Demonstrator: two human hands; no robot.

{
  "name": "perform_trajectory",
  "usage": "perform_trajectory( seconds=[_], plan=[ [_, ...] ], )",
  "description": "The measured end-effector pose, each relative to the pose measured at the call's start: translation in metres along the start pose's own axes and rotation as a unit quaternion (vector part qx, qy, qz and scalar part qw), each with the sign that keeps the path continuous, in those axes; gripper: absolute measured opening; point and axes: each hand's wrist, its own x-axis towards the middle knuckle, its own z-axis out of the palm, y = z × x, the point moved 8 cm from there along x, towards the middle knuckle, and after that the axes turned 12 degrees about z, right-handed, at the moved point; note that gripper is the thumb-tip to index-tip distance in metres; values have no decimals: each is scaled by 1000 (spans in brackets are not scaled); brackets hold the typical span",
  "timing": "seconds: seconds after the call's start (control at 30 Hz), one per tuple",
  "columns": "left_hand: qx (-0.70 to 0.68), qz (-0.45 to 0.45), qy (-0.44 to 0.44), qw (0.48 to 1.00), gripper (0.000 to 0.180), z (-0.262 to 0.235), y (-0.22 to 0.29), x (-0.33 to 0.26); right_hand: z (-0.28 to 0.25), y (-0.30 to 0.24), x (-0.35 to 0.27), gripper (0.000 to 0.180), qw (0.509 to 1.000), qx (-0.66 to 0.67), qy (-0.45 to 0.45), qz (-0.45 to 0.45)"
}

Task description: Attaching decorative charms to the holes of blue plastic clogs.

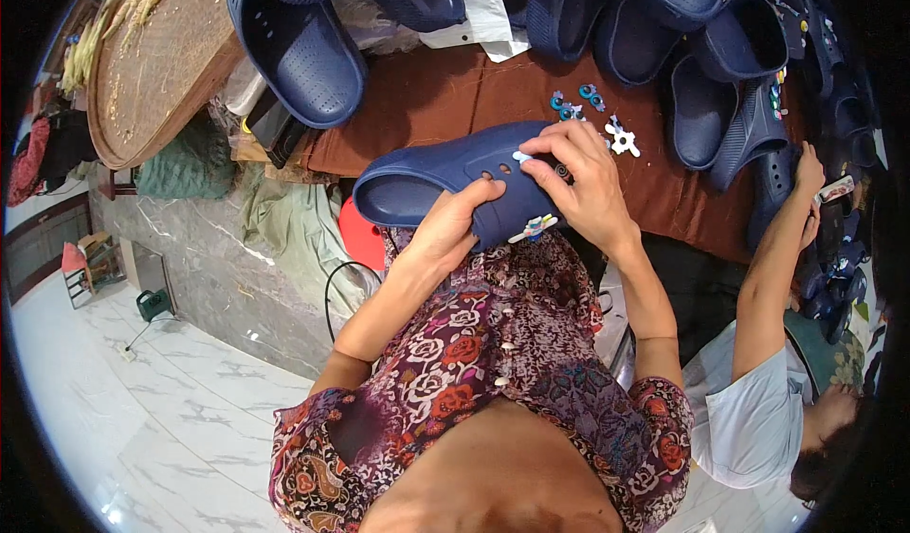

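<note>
A navy blue clog (409, 165) lies on its side in front of me, its heel end to the left and its toe to the right. My left hand (444, 228) grips it from the near side, thumb pressed on the upper beside the round holes. With thumb and fingers closed, my right hand (595, 192) pinches a small pale charm (521, 157) against the upper, right by a hole. Whether its stem is in the hole is hidden. A colourful charm (536, 228) sits on the clog's near side. Beyond my right hand lie a white flower-like charm (622, 139) and several blue round charms (572, 110).
Brown cloth (427, 88) covers the work surface. Several navy clogs (308, 64) stand at the far side and right. A round woven tray (156, 78) is at the far left. On the right, a co-worker's arm (763, 277) reaches among more clogs.
</note>
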Motion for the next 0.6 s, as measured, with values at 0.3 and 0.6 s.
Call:
perform_trajectory(
  seconds=[0.3,0.6],
  plan=[
    [0,25,-7,1000,32,-1,-7,-4,1,-3,1,16,999,-35,8,22],
    [1,0,4,1000,31,-2,-9,-4,-2,-1,-3,14,999,-31,19,20]
  ],
)
